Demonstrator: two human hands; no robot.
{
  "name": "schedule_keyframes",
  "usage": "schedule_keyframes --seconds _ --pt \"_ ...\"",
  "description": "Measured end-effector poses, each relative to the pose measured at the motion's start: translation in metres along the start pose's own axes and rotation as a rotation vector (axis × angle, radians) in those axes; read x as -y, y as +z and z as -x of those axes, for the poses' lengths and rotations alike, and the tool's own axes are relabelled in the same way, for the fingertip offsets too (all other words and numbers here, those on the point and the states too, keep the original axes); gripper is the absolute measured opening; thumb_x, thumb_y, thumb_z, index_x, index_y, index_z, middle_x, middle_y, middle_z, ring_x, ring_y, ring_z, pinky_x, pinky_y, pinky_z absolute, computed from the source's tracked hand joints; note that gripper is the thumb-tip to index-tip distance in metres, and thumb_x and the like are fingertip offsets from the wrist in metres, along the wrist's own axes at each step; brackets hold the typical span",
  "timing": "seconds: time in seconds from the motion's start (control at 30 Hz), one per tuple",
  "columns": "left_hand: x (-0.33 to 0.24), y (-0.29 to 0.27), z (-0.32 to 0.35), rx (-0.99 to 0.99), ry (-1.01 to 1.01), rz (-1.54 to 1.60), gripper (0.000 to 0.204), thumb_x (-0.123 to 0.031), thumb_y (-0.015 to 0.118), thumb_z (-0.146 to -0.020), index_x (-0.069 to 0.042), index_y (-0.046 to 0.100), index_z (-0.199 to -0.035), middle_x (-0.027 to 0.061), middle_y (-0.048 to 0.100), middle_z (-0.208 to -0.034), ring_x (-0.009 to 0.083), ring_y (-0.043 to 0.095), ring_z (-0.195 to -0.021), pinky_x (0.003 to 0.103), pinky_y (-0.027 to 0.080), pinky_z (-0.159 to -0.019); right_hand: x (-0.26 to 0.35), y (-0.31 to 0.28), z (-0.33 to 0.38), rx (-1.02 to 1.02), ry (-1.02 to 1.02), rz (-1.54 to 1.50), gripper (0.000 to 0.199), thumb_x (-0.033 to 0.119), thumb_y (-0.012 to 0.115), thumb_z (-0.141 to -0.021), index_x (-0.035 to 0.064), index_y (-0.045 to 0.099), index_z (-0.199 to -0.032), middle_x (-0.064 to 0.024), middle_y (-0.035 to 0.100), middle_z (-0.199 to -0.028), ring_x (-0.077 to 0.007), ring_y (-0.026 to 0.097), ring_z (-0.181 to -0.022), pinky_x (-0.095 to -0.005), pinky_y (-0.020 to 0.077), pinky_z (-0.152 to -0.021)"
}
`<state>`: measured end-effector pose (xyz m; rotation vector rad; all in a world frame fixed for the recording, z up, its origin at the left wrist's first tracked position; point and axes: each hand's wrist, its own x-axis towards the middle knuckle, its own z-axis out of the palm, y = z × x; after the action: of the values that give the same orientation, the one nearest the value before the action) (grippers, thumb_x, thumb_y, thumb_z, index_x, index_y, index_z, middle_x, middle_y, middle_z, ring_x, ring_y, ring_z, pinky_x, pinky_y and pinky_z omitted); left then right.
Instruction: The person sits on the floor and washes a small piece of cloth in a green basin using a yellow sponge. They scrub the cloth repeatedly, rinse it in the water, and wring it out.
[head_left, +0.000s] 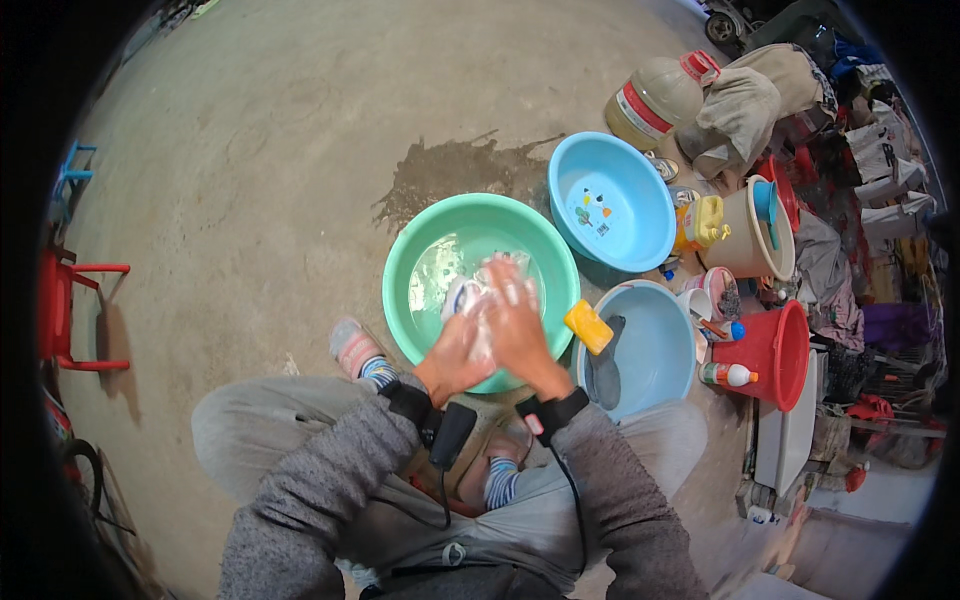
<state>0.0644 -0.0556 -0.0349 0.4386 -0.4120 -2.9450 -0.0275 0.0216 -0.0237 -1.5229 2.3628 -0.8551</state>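
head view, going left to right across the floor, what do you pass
red chair → green basin with both hands over it → yellow sponge → red bucket

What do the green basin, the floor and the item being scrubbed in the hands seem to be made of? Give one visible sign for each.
Green basin: likely plastic, with a smooth, glossy moulded rim. Floor: looks like bare concrete, grey, matt and mottled, with a dark wet stain. The item between the left hand and right hand: probably cloth, white with blue, limp and wet; too blurred to be sure.

hands [490, 335] over near basin [480, 285], two basins [612, 200] right, buckets [765, 350] beyond
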Motion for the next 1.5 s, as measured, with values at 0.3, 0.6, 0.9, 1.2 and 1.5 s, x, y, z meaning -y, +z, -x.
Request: schedule_keyframes --seconds 0.3,0.6,0.9,1.2,1.5 --pt "0.007 0.002 -0.007 -0.032 -0.095 0.171 0.047 -0.041 0.033 -0.102 -0.012 0.041 -0.138 0.0055 0.046 -0.140 0.0196 0.046 -0.126 0.037 0.038 -0.106 -0.005 -0.004 -0.004 0.046 0.079 -0.111 0.050 0.028 0.037 -0.099 0.0063 0.035 -0.143 -0.0152 0.033 -0.149 -0.0343 0.023 -0.141 -0.0533 0.0117 -0.113" --pt "0.008 -0.004 0.000 -0.014 0.002 -0.126 0.043 -0.040 0.036 -0.102 -0.012 0.046 -0.132 0.0055 0.053 -0.132 0.0180 0.052 -0.118 0.036 0.042 -0.101 -0.012 0.007 0.001 0.006 -0.042 0.048 0.046 0.024 0.034 -0.099 0.0083 0.037 -0.143 -0.0154 0.034 -0.148 -0.0337 0.024 -0.140 -0.0548 0.0139 -0.111" --pt "0.001 -0.007 -0.007 -0.056 -0.076 0.188 0.042 -0.038 0.036 -0.102 -0.013 0.045 -0.134 0.0027 0.054 -0.131 0.0159 0.052 -0.116 0.035 0.042 -0.100 0.001 -0.003 0.002 0.044 0.018 -0.092 0.050 0.025 0.037 -0.098 0.0008 0.036 -0.141 -0.0180 0.033 -0.148 -0.0344 0.023 -0.141 -0.0533 0.0102 -0.113" --pt "-0.005 -0.003 -0.009 0.045 -0.031 0.195 0.045 -0.036 0.034 -0.103 -0.009 0.042 -0.137 0.0062 0.047 -0.139 0.0193 0.047 -0.124 0.034 0.037 -0.106 -0.009 0.008 0.006 0.041 -0.098 0.020 0.052 0.027 0.038 -0.098 0.0013 0.033 -0.143 -0.0155 0.031 -0.150 -0.0334 0.023 -0.141 -0.0506 0.0138 -0.113" --pt "-0.004 -0.014 -0.003 0.216 0.376 -0.568 0.042 -0.030 0.037 -0.102 -0.006 0.041 -0.137 0.0102 0.051 -0.133 0.0197 0.050 -0.121 0.038 0.039 -0.105 0.007 -0.006 0.002 0.025 -0.059 -0.010 0.053 0.023 0.041 -0.096 0.0016 0.033 -0.143 -0.0198 0.034 -0.147 -0.0344 0.025 -0.140 -0.0544 0.0141 -0.112"
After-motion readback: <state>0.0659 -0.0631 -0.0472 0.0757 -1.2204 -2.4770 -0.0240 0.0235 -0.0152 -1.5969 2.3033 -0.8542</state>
